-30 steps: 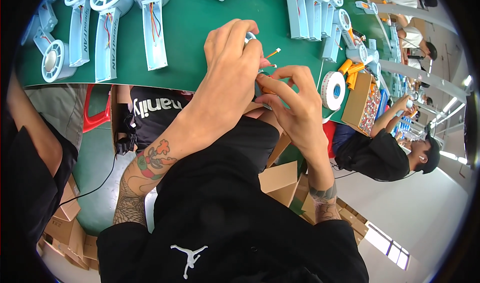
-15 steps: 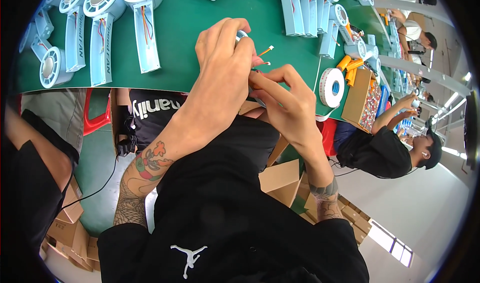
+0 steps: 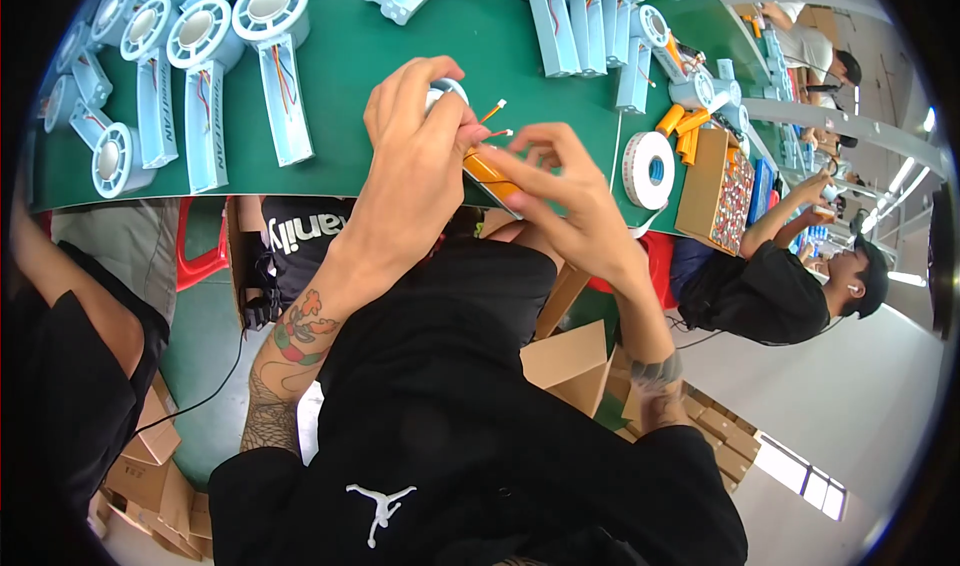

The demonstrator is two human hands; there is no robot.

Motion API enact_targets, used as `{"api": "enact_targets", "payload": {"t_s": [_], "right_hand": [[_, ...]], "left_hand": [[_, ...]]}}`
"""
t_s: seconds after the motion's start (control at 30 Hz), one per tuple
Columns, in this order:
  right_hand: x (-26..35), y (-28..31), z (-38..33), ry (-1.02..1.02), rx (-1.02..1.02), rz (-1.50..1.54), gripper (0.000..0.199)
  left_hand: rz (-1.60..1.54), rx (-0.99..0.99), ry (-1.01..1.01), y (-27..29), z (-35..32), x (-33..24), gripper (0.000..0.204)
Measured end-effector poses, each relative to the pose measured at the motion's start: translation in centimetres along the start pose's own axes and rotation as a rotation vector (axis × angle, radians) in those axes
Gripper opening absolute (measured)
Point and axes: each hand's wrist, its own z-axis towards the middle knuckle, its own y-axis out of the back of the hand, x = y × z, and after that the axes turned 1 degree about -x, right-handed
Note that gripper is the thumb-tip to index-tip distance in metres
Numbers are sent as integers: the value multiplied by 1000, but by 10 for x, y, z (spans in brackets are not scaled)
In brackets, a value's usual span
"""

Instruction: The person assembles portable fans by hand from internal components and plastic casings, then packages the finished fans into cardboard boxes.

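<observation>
Left hand [image 3: 415, 166] is clamped over a pale blue fan part [image 3: 447, 91], fingers curled on its round head. Right hand [image 3: 560, 191] pinches an orange cylinder [image 3: 490, 171] against that part, just beside two orange-tipped wires [image 3: 494, 116]. Both work above the green bench [image 3: 350, 96]; a white tape roll [image 3: 648, 170] lies right of the hands.

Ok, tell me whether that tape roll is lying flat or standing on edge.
Flat: the tape roll lies on the green table, its round face and blue core facing up.
</observation>
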Motion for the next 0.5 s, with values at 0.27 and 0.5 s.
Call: {"api": "enact_targets", "payload": {"t_s": [0.27,0.5], "right_hand": [[-22,-33,-15,103,-83,219,30],[-7,-12,-32,-217,-61,1065,29]], "left_hand": [[-111,8,-43,3,-12,6,11],[-56,58,-400,10,37,-30,7]]}}
